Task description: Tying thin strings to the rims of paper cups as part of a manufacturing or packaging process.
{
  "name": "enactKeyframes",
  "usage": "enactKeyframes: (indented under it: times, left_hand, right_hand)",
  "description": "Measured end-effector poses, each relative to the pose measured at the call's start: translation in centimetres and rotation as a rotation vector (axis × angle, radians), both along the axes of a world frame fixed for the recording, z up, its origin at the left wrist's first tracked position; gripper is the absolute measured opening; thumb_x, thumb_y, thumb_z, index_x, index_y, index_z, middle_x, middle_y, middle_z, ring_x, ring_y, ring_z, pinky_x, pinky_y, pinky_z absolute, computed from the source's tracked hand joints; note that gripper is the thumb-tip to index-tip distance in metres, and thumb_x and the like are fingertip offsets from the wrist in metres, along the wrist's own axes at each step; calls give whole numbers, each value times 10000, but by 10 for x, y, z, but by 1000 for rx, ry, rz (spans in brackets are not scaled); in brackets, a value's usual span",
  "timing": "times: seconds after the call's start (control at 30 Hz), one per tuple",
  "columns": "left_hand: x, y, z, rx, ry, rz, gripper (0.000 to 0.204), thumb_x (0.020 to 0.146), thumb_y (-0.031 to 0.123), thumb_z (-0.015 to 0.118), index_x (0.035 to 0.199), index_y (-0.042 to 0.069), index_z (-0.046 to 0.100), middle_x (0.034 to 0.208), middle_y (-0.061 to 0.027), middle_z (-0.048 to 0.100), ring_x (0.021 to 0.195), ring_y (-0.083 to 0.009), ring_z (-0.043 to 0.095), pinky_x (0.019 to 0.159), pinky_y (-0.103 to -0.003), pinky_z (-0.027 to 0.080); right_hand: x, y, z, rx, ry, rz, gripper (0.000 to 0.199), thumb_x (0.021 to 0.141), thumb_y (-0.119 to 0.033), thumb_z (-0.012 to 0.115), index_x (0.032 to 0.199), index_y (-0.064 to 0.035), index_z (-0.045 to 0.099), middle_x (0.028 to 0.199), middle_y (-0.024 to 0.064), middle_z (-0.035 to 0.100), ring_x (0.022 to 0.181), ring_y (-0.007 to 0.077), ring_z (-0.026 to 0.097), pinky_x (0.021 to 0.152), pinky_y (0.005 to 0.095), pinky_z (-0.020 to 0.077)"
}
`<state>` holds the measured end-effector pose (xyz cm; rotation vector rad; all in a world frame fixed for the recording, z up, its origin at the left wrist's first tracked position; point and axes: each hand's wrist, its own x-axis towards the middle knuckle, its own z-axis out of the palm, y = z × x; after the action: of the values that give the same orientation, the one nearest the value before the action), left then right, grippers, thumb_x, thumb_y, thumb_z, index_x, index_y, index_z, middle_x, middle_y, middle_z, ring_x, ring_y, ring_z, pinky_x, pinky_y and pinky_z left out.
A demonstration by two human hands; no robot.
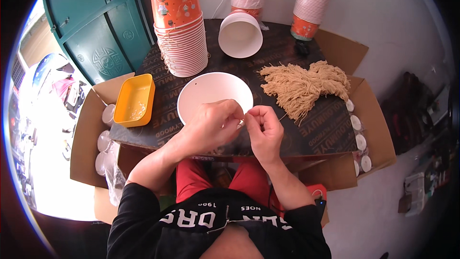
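A white paper tub point(201, 91) lies on the dark table before me with its open mouth showing and a small dark hole near its far rim. My left hand point(215, 122) is closed in a pinch over the tub's near right edge. Beside it my right hand point(265, 129) pinches too, its fingertips almost meeting the left ones. Whatever lies between the fingers is too small and hidden to name. To the right of my hands is a thick bundle of beige strings point(306, 86). A yellow plastic box point(120, 100) with small clear pieces inside stands at the left.
A tall stack of orange-patterned paper tubs point(177, 9) rises at the back left. Another white tub point(241, 36) lies on its side, near wrapped stacks point(314, 0) at the back. Open cardboard boxes point(376, 129) with white rolls flank the table point(306, 134). A green door point(96, 29) stands far left.
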<state>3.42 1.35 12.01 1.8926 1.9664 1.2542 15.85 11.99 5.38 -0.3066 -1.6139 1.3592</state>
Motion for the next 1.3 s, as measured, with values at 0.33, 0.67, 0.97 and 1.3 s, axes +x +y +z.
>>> enactKeyframes:
  times: [0.33,0.67,0.97,1.3]
  left_hand:
    - [0,2,3,-17,-78,6,91,830,-18,648,920,-29,655,801,-111,697,758,-184,711,657,-291,546]
    - [-1,5,1,6,-112,23,67,844,-22,643,907,-21,620,792,-121,684,747,-203,699,665,-307,540]
    - [2,2,5,117,166,-56,152,787,-45,659,908,30,606,798,-86,640,779,-295,658,956,-454,478]
    - [-4,-1,1,144,229,-42,146,770,-61,650,850,48,594,739,-69,629,724,-289,649,1094,-556,379]
  right_hand:
    - [4,0,-1,331,-69,-101,55,893,29,662,932,6,630,663,59,625,559,73,583,515,235,444]
    - [9,-2,2,-96,-43,134,65,938,-27,641,915,30,662,711,-37,613,641,-4,498,561,174,406]
    - [11,-1,2,-367,-5,285,131,971,-84,625,894,12,668,690,-75,560,600,-14,431,514,173,317]
    - [33,14,19,136,-285,182,163,865,-67,739,991,8,669,630,28,604,550,31,531,499,222,414]
